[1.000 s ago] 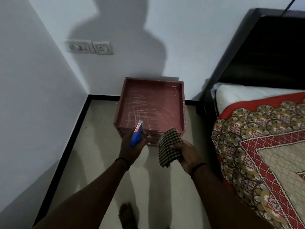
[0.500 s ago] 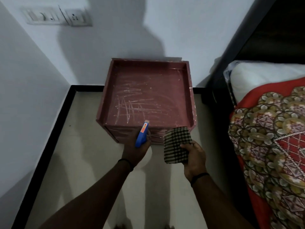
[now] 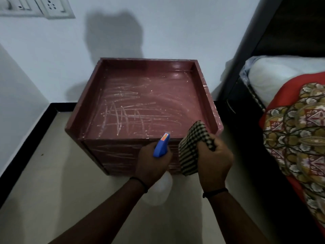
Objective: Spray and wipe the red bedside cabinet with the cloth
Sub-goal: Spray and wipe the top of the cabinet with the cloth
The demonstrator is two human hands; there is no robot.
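Here, a person stands over the red bedside cabinet [image 3: 154, 95], both hands held at its front edge. The left hand [image 3: 151, 163] is curled round the blue trigger head of a spray bottle [image 3: 161, 146], whose nozzle points forward across the cabinet's front lip. The bottle's pale, translucent body hangs below the wrist. Just beside it, the right hand [image 3: 215, 159] bunches a dark-and-cream checked cloth [image 3: 192, 148] in its fingers. The cloth's upper fold rises over the cabinet's front right corner and its lower fold hangs before the cabinet's face. Whether the cloth touches the wood cannot be told.

The cabinet stands with its back to the pale wall [image 3: 193, 23]. Its top is a shallow tray, rimmed on the left, back and right and open toward the person. Whitish, scratch-like streaks cross the dull red surface, densest at the front left, and similar marks run over the front panels. The far right corner shows a glossy sheen.

To the left, bare pale floor [image 3: 52, 164] lies between the cabinet and the black skirting [image 3: 28, 138] along the side wall. To the right, only a narrow dark gap separates it from the dark bed frame [image 3: 230, 103], which carries a red patterned bedspread [image 3: 295, 141]. A switch plate and socket [image 3: 52, 7] sit on the wall at upper left.
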